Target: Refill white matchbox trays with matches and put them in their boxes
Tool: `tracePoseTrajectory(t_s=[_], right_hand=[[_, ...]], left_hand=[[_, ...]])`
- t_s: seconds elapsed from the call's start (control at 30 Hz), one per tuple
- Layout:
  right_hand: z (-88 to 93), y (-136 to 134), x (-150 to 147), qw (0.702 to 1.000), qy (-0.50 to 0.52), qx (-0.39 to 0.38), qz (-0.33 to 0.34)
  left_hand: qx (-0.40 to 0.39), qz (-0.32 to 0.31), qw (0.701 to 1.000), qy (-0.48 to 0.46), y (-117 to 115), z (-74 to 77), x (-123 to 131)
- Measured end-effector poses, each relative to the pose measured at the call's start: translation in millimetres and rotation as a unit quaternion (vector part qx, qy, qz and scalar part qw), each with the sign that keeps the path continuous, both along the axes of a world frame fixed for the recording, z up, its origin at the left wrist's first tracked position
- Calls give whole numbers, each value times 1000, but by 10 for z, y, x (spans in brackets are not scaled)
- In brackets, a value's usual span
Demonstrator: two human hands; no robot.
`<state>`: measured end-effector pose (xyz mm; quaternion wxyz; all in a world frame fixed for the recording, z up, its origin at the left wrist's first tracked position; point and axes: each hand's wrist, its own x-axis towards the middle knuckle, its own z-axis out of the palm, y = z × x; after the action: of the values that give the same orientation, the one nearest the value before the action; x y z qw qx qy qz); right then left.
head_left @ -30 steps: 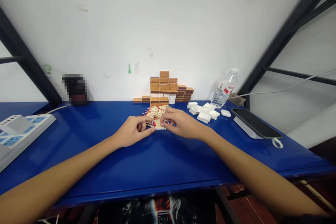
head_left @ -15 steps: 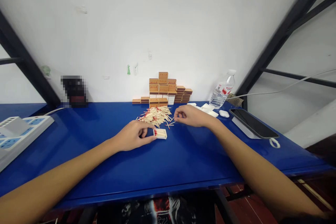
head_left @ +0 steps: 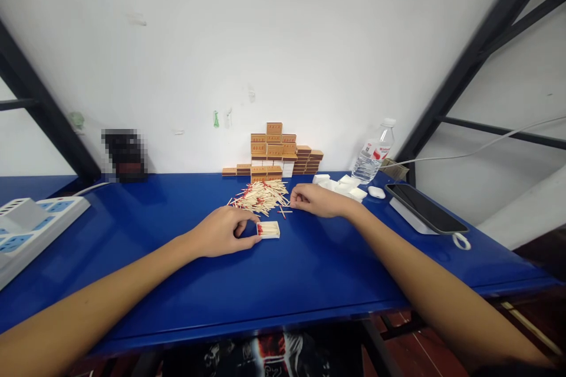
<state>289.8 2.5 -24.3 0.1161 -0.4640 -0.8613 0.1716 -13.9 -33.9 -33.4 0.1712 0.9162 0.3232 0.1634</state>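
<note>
Between its thumb and fingers, my left hand (head_left: 227,232) grips the left end of a small white matchbox tray (head_left: 275,234), which holds several red-tipped matches. Behind the tray lies a loose pile of matches (head_left: 263,195) on the blue table. At the pile's right edge is my right hand (head_left: 312,199), its fingertips pinched together beside a few stray matches (head_left: 284,212); whatever is between them is too small to make out. Stacked orange-brown matchboxes (head_left: 274,150) stand against the wall behind the pile.
White empty trays (head_left: 347,185) lie behind my right hand, near a water bottle (head_left: 374,153) and a white earphone case (head_left: 376,192). A phone (head_left: 424,207) rests on a white block at the right. A power strip (head_left: 48,230) is at the far left of the blue table (head_left: 274,288).
My right hand has moved slightly left and down, to the stray matches by the pile. My left hand and the tray have shifted slightly towards me.
</note>
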Motion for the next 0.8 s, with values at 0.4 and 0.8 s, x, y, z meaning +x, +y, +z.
tracePoseTrajectory(t_s=[0.4, 0.8], right_hand=[[-77, 6, -100, 1000, -6, -8, 30], [-28, 3, -46, 998, 7, 38, 59]], left_hand=[[11, -8, 1000, 6, 1, 17, 13], [9, -2, 1000, 12, -8, 22, 14]])
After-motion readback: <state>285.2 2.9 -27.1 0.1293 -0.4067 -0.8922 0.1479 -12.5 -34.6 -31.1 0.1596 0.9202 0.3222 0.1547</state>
